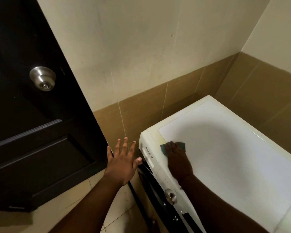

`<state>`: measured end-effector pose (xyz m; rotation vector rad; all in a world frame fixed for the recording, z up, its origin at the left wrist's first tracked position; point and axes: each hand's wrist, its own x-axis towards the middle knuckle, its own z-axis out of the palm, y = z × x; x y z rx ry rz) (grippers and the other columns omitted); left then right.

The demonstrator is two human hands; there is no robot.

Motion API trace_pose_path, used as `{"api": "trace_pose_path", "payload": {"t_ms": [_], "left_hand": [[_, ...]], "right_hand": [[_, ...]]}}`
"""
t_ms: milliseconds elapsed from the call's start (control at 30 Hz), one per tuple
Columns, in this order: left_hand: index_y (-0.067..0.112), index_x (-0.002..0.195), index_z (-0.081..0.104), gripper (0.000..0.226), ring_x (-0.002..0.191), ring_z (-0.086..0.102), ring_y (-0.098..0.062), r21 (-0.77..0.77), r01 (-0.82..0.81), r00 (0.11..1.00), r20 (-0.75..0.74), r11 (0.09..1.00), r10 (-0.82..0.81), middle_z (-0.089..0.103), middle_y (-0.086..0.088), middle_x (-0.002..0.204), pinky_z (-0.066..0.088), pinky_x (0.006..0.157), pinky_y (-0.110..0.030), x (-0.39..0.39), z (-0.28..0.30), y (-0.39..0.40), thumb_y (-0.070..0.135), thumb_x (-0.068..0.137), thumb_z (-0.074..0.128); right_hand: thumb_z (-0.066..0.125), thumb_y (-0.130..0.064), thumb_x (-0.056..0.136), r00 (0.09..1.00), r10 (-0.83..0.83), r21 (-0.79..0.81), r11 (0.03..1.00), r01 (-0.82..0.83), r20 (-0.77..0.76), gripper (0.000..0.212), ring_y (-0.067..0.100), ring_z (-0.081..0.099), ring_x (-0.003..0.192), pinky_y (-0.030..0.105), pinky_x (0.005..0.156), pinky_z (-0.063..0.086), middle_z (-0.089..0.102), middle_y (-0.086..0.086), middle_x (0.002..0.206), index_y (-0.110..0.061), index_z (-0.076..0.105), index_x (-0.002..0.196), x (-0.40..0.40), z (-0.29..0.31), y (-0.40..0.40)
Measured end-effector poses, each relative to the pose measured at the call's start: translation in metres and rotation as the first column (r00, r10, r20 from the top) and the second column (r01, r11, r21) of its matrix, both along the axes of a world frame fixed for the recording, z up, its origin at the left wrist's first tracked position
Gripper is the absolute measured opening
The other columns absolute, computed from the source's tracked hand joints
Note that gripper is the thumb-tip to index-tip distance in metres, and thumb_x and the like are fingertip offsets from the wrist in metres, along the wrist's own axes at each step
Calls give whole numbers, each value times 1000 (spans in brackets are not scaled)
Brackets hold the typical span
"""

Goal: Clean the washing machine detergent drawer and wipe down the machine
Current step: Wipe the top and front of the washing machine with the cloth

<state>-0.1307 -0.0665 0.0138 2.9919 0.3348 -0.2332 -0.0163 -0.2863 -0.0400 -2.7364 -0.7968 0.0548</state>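
A white front-loading washing machine stands in the corner, its flat top facing me. My right hand presses a teal cloth flat on the top's front left corner. My left hand hovers with fingers spread beside the machine's left front corner, its thumb close to the detergent drawer front. The drawer is pushed in. A silver dial shows on the control panel below my right forearm.
A dark door with a metal knob stands to the left, close to my left hand. Brown tiled walls enclose the machine behind and to the right. Pale floor tiles lie below.
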Motion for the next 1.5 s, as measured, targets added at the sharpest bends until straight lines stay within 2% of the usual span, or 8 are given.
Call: {"api": "trace_pose_path", "payload": {"t_ms": [100,200,567,933,1067,1200,1333,1500], "left_hand": [[34,155,-7,75,150,-16,-29,-2,-14,1000,15,1000,14,-11,-5,165,-4,117,-61,19,0,0,69,89,-3],[34,154,-10,73,150,-16,-29,7,0,1000,-6,1000,0,-13,-5,165,-4,117,-62,34,0,-1,68,90,-4],[32,155,-10,75,150,-18,-29,-39,69,997,-23,997,-70,-15,-5,164,-7,118,-61,93,-2,17,68,89,-7],[31,152,-17,78,149,-18,-32,-14,286,957,-50,958,-287,-21,-8,162,-6,117,-60,181,-23,54,69,85,-11],[32,154,-13,73,149,-16,-33,-60,375,922,-81,925,-379,-17,-9,163,-12,114,-58,207,-38,58,68,93,5],[32,156,-5,75,151,-9,-33,-71,464,882,-51,883,-468,-9,-8,165,-9,115,-56,225,-46,54,69,91,5],[30,156,-6,74,151,-8,-34,-41,556,829,-49,831,-557,-7,-8,165,-4,118,-59,233,-47,39,67,93,7],[31,156,-4,74,151,-5,-35,-8,641,767,-25,767,-641,-2,-8,166,-1,117,-61,236,-40,13,67,92,4]], "right_hand": [[55,-2,84,951,302,-58,952,-299,63,58,34,38,138,47,111,36,44,11,147,-16,49,140,6,-7,10],[44,-10,93,996,79,-69,994,-81,-31,57,29,24,145,43,118,24,30,9,156,-19,35,149,24,-2,18],[45,-40,97,972,235,-136,963,-231,19,53,28,27,144,45,118,22,33,7,155,-21,40,146,50,-2,61],[22,-51,100,974,-220,-174,962,208,-49,59,29,9,149,52,119,16,15,5,161,-25,15,154,70,-2,81],[29,-39,101,1000,14,-164,986,-12,11,51,29,23,146,44,119,23,29,6,156,-23,29,150,72,1,84],[32,-31,102,875,-482,-114,872,476,-32,51,28,19,147,44,118,23,24,7,159,-22,27,152,70,2,61],[36,-33,101,967,-247,-151,960,237,-53,53,25,18,148,50,117,24,23,5,159,-25,27,152,39,-6,44],[37,-35,101,796,-602,-77,799,597,-69,53,25,16,148,50,118,22,20,4,160,-22,29,152,17,-4,26]]}}
